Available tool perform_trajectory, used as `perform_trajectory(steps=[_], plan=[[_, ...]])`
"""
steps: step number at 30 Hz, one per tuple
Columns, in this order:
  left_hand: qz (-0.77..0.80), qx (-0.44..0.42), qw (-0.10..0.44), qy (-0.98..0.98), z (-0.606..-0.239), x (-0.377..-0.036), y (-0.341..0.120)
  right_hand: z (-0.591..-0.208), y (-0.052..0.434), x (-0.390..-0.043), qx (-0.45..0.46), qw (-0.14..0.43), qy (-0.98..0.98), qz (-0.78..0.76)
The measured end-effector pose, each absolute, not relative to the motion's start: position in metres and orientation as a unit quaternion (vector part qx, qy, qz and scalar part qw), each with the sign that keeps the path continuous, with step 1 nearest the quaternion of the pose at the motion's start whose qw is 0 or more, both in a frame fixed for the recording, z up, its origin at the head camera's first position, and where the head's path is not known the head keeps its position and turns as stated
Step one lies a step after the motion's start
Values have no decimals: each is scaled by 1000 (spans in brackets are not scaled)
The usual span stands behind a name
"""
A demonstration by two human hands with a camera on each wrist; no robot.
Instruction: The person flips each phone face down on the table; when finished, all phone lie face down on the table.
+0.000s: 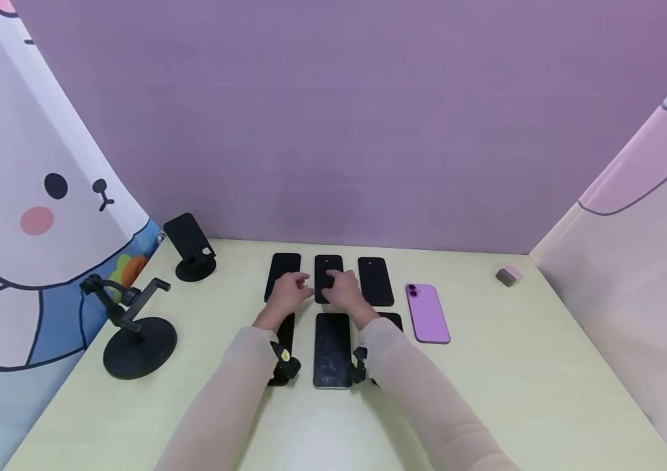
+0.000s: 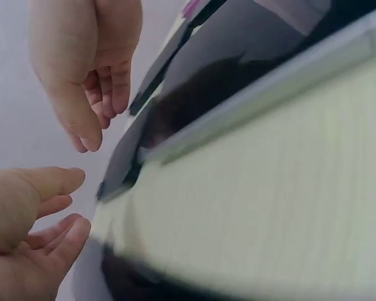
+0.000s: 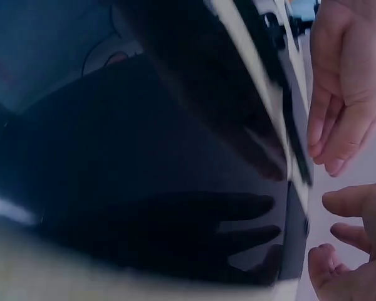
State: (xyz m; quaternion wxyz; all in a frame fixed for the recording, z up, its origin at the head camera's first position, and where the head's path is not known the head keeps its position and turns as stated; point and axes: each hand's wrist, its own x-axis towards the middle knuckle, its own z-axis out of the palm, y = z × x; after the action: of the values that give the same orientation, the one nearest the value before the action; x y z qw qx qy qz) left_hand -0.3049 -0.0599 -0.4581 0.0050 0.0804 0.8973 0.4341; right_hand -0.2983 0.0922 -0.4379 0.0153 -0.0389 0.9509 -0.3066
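Observation:
Several black phones lie in two rows on the pale yellow table (image 1: pixel 516 366). My left hand (image 1: pixel 289 292) and right hand (image 1: pixel 342 288) hover side by side over the back row. The left hand is at the inner edge of the back left phone (image 1: pixel 282 268), and the right hand covers the lower part of the back middle phone (image 1: pixel 327 263). Both hands have relaxed, slightly bent fingers and hold nothing. The left wrist view shows my left hand (image 2: pixel 31 226) below my right hand (image 2: pixel 88 63), beside a dark phone (image 2: pixel 194 94). In the right wrist view, a black screen (image 3: pixel 144 188) reflects the fingers of my right hand (image 3: pixel 351 244).
A third black phone (image 1: pixel 375 280) ends the back row, and a purple phone (image 1: pixel 427 313) lies to its right. The front middle phone (image 1: pixel 332 350) lies between my forearms. Two black phone stands (image 1: pixel 192 248) (image 1: pixel 136 327) stand at the left. A small grey block (image 1: pixel 509 276) sits far right.

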Motion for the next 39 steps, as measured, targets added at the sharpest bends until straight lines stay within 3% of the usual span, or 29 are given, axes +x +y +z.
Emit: perform_trajectory(steps=[9,18,39], plan=[[452,67,-39,889,-455,-300,-114,-440,48,-294,-71,53,940,-328],[431,0,0,902,-465,-299,-135,-444,34,-291,-50,69,913,-399],[431,36,2,902,-477,-303,-143,-456,20,-294,5,5,903,-430]])
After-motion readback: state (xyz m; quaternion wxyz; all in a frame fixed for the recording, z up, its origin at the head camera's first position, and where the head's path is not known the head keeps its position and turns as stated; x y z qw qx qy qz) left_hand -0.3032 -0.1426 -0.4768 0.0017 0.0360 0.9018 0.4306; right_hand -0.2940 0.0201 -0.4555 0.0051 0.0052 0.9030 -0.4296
